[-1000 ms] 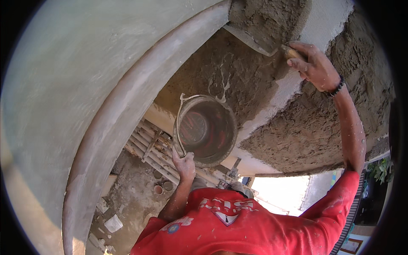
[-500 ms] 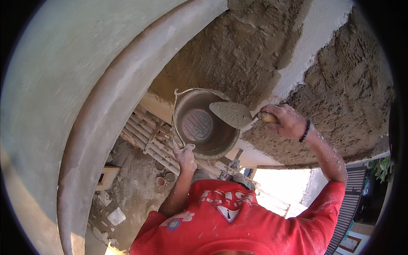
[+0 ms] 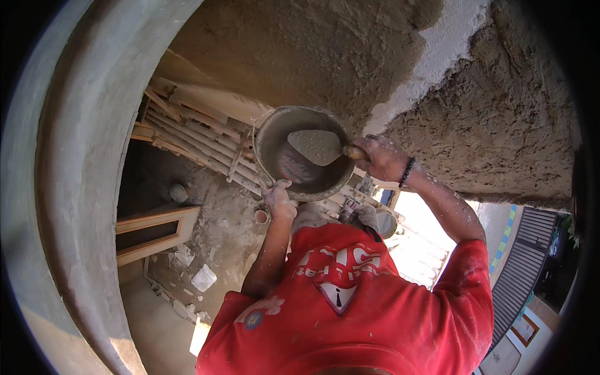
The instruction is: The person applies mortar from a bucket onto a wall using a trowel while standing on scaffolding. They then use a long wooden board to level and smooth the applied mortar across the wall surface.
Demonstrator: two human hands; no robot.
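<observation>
My left hand (image 3: 279,199) is closed on the near left rim of a mortar-smeared bucket (image 3: 270,164), holding it up before my chest. A thin wire handle runs down the bucket's left side. My right hand (image 3: 381,159) grips the wooden handle of a trowel (image 3: 314,147), whose grey, mortar-coated blade lies over the bucket's mouth. Beneath the blade, a reddish patch shows on the bucket's bottom, and wet residue lines the inner wall. Rough wet mortar covers the wall (image 3: 300,56) just beyond the bucket. Splashes of mortar dot my right forearm.
A pale unplastered strip (image 3: 431,62) divides the mortar areas. A curved smooth column (image 3: 81,156) rises at left. Below are bamboo scaffold poles (image 3: 206,140), a wooden frame (image 3: 156,234), a white scrap (image 3: 204,277) and a small pot (image 3: 260,217). A slatted gate (image 3: 522,269) stands at right.
The trowel has moved from the bucket's right rim to over its opening, with my right hand shifting left and nearer the bucket. My view has turned, showing more scaffold at left.
</observation>
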